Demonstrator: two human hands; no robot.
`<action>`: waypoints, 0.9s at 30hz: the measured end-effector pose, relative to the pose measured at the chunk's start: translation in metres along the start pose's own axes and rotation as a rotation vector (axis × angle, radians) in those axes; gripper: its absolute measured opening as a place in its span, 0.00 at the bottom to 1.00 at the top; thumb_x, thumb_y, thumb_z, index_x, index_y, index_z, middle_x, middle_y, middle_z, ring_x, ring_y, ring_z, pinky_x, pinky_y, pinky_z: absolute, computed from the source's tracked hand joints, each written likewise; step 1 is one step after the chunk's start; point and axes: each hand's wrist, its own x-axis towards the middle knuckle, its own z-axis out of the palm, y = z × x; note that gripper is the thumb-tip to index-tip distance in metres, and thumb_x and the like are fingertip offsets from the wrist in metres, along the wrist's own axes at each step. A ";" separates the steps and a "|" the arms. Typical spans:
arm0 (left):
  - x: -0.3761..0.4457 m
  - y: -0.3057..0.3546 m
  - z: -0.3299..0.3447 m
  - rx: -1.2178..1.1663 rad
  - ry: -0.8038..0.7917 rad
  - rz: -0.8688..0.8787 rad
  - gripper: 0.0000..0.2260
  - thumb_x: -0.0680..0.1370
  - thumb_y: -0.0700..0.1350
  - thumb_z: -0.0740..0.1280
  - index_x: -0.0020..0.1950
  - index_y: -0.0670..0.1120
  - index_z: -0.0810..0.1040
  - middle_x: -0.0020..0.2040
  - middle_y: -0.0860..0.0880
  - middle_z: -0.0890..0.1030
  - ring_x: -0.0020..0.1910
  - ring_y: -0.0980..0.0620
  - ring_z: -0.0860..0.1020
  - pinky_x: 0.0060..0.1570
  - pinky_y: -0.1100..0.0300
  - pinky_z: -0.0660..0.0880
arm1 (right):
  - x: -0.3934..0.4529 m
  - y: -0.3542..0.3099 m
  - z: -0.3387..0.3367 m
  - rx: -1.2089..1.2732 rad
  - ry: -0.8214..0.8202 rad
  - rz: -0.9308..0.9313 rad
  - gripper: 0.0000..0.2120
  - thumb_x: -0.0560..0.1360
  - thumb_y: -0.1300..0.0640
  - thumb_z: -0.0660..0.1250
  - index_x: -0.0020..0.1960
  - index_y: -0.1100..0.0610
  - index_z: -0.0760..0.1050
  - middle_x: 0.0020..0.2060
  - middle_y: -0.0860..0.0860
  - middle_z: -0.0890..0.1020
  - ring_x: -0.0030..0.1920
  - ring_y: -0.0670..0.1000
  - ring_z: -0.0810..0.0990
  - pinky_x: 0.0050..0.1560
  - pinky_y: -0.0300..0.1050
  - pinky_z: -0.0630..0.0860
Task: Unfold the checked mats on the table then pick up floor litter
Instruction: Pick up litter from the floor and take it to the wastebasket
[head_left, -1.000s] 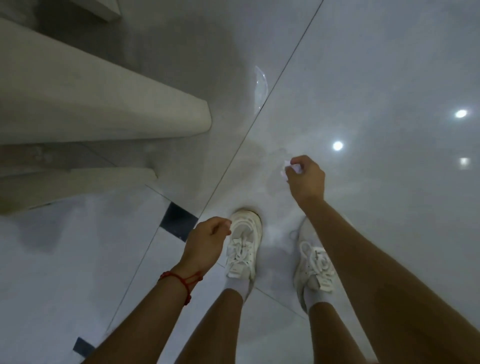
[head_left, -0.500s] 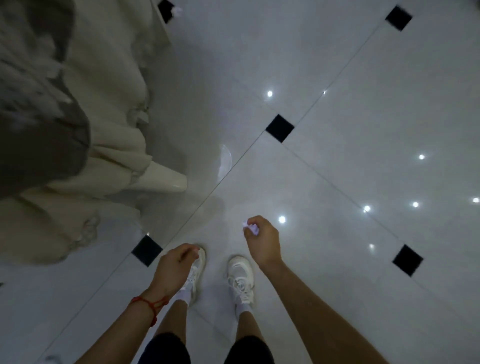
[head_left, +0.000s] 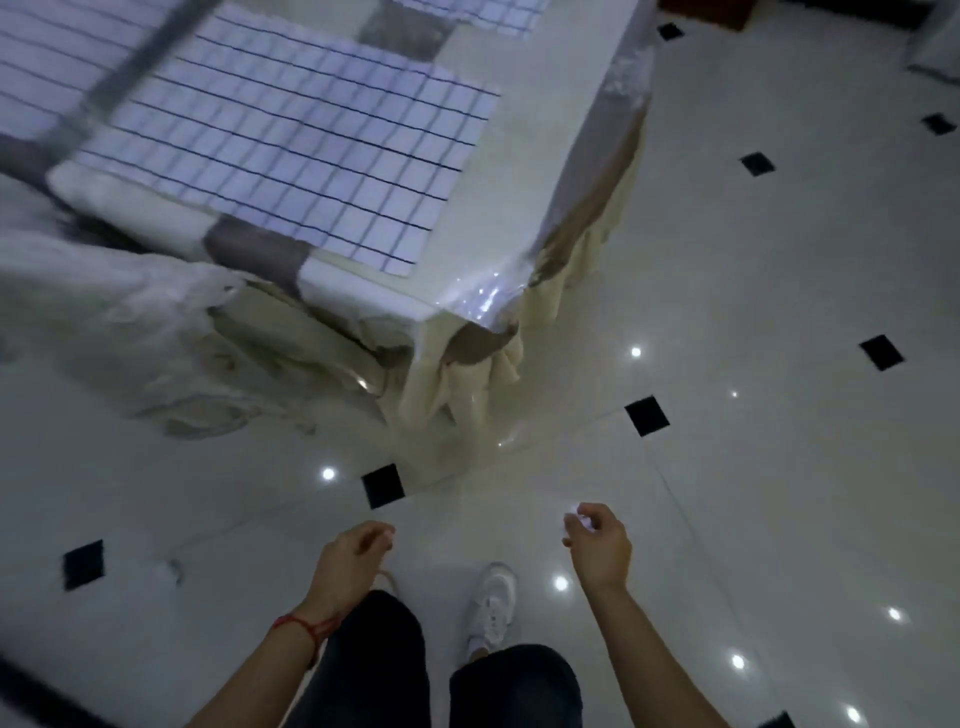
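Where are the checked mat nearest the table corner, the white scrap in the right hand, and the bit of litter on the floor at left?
checked mat (head_left: 291, 150), head view, middle of its gridded top.
white scrap (head_left: 581, 521), head view, part showing between the fingers.
floor litter (head_left: 170, 570), head view, centre of the pale crumpled bit.

A checked mat lies unfolded on the cloth-draped table, reaching toward its near corner. On the glossy tiled floor below, a small white scrap rests near a black inset.
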 end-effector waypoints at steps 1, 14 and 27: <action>-0.009 -0.009 -0.015 -0.022 0.028 -0.006 0.08 0.78 0.40 0.62 0.54 0.43 0.79 0.48 0.47 0.80 0.47 0.51 0.77 0.44 0.68 0.68 | -0.012 -0.007 0.009 -0.009 -0.030 0.002 0.03 0.73 0.64 0.66 0.41 0.60 0.75 0.36 0.57 0.78 0.38 0.60 0.81 0.44 0.50 0.79; -0.129 -0.199 -0.172 -0.366 0.407 -0.260 0.08 0.79 0.40 0.61 0.52 0.46 0.78 0.47 0.48 0.80 0.47 0.50 0.77 0.48 0.64 0.67 | -0.175 -0.068 0.202 -0.282 -0.504 -0.164 0.01 0.74 0.67 0.65 0.45 0.64 0.74 0.47 0.61 0.78 0.45 0.58 0.78 0.23 0.26 0.71; -0.167 -0.329 -0.287 -0.708 0.612 -0.487 0.10 0.80 0.43 0.59 0.53 0.41 0.78 0.46 0.46 0.79 0.47 0.48 0.76 0.47 0.61 0.68 | -0.283 -0.102 0.373 -0.573 -0.794 -0.349 0.04 0.75 0.65 0.64 0.47 0.66 0.75 0.41 0.58 0.77 0.42 0.56 0.77 0.30 0.34 0.74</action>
